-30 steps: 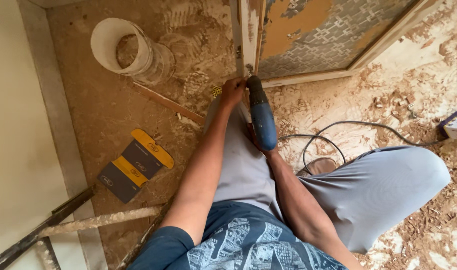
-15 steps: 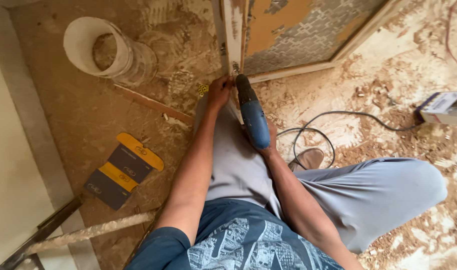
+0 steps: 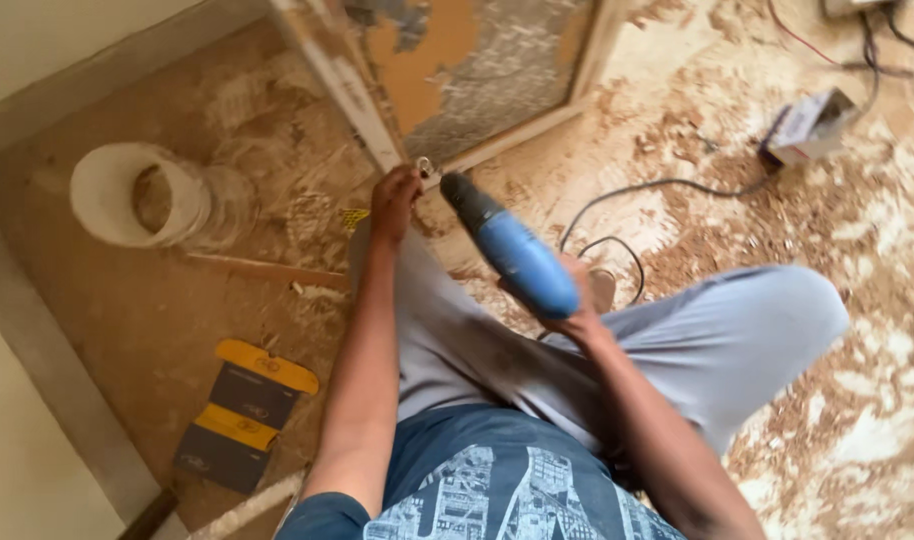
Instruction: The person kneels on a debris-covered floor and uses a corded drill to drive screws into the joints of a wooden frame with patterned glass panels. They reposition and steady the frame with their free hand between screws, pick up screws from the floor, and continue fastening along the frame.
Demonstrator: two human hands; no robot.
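My right hand (image 3: 580, 300) grips a blue power drill (image 3: 515, 255) with a black chuck, its tip aimed at the corner of a wooden frame (image 3: 362, 105) lying on the floor. At that corner my left hand (image 3: 395, 198) pinches a small metal fitting (image 3: 424, 166) against the frame. A worn panel (image 3: 467, 60) with orange and grey patches fills the frame. I sit on the floor, grey trouser legs spread on either side.
Sawdust covers the floor. A white plastic bucket (image 3: 137, 195) lies on its side at left. A yellow and black case (image 3: 239, 412) lies near my left knee. A black cord (image 3: 637, 190) runs right towards a small box (image 3: 807, 125). A thin wooden strip (image 3: 267, 270) lies nearby.
The view has swung left and down. The drill has tilted, its tip now pointing up-left at the frame corner. My left hand has stayed at the corner.
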